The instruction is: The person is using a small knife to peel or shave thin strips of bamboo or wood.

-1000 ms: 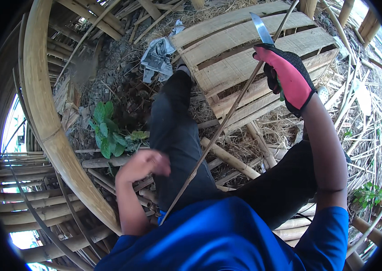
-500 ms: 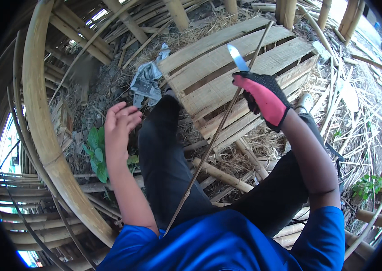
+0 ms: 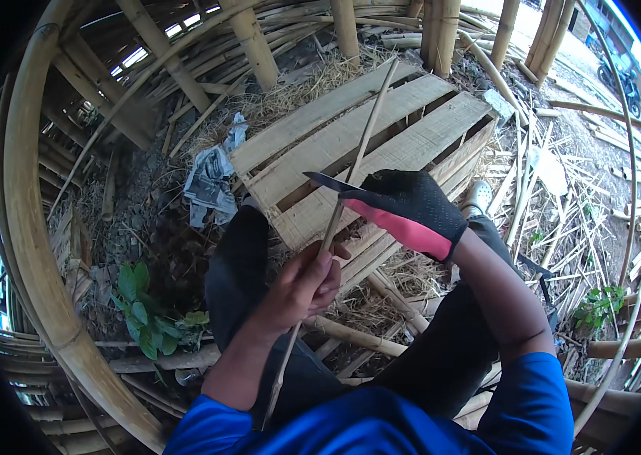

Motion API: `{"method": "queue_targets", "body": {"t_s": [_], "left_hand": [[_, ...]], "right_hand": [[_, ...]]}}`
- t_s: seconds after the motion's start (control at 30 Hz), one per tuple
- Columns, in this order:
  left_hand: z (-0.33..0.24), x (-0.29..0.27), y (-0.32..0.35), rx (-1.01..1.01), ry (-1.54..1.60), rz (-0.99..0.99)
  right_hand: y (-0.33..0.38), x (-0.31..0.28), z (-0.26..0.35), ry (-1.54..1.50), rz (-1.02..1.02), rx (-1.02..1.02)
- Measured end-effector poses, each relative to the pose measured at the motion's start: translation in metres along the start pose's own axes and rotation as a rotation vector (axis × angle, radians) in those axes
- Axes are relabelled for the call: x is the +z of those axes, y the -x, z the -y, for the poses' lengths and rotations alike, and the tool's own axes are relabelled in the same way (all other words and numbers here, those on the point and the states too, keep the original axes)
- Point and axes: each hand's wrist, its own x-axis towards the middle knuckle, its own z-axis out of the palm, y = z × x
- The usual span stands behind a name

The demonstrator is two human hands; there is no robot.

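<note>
A long thin bamboo stick [image 3: 369, 125] slants from the far edge of a wooden slatted crate [image 3: 297, 163] down toward my lap. My bare left hand [image 3: 307, 287] is closed round it near the crate's front edge. In a black and pink glove, my right hand [image 3: 411, 208] holds a knife [image 3: 326, 181], whose handle is hidden in the fist. The knife's blade points left and lies across the stick, a little beyond my left hand. From this view I cannot tell how deep the edge bears on it.
A thick curved bamboo pole [image 3: 25, 205] runs along the left. Crumpled newspaper [image 3: 210, 178] lies beside the crate, with a leafy plant [image 3: 141, 311] nearer me. Dry bamboo strips [image 3: 563, 197] litter the ground at right. A cut bamboo length [image 3: 358, 335] lies between my legs.
My left hand has moved right and taken hold of the stick. The knife has come down and nearer, from raised beside the stick to lying across it. The view has shifted a little.
</note>
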Motion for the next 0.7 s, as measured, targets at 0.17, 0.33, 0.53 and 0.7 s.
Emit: {"method": "queue_targets", "body": {"t_s": [0.17,0.33,0.53,0.7], "left_hand": [[0.019,-0.019,0.004,-0.140,0.143,0.025],[0.037,-0.021,0.013,-0.235,0.209,0.036],[0.040,-0.024,0.019,-0.276,0.299,-0.088],[0.043,-0.022,0.023,-0.233,0.129,-0.125]], "right_hand": [[0.000,0.005,-0.013,0.084,-0.090,0.017],[-0.003,0.021,0.014,0.126,0.132,0.074],[-0.004,0.035,0.007,0.132,0.113,-0.079],[-0.013,0.029,0.027,0.215,0.124,-0.095]]}}
